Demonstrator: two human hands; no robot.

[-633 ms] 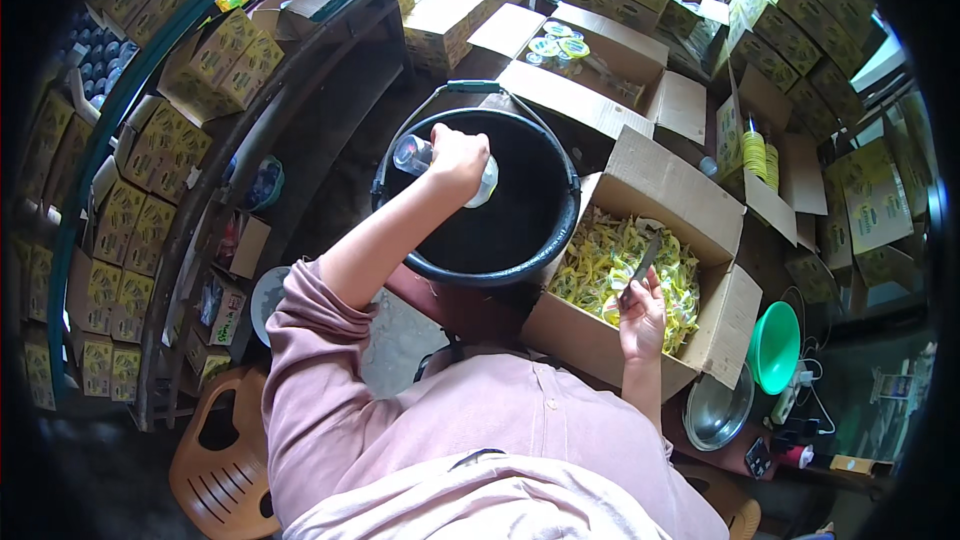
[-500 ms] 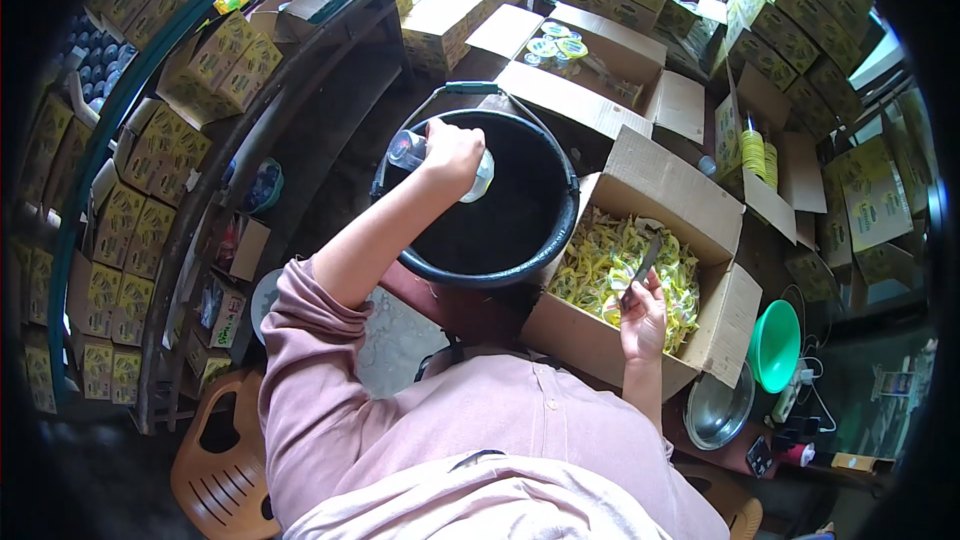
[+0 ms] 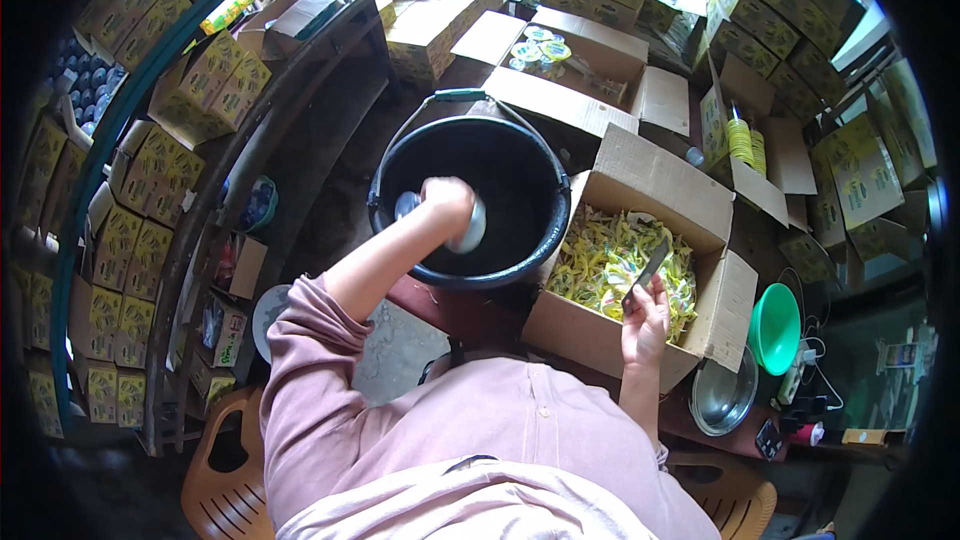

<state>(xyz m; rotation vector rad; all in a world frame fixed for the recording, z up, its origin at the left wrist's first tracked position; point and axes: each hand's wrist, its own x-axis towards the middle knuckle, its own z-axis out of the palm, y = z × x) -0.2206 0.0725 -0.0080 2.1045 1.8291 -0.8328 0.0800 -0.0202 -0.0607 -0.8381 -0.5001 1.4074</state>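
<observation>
My left hand (image 3: pixel 449 202) is closed round a clear plastic cup (image 3: pixel 470 227) inside the mouth of a black bucket (image 3: pixel 480 275). The hand and cup are smeared by motion, and another clear part sticks out on the hand's left side. My right hand (image 3: pixel 646 328) grips a dark knife (image 3: pixel 650 268), its blade slanting up and away. It hovers over the near right part of an open cardboard box (image 3: pixel 660 175), which is filled with crumpled yellow and clear plastic scraps (image 3: pixel 600 255). The bucket's handle (image 3: pixel 461 95) rests toward its far rim.
Farther off stands an open carton (image 3: pixel 565 100) with several lidded cups (image 3: pixel 540 52). A green bowl (image 3: pixel 775 330) and a metal basin (image 3: pixel 722 395) lie at right, near cables. Stacked cartons (image 3: pixel 160 175) line the left shelves. An orange chair (image 3: pixel 232 470) stands lower left.
My left hand has moved lower and nearer into the bucket with the plastic cup. My right hand keeps the knife over the box, the blade slightly shifted. The whole view has shifted a little.
</observation>
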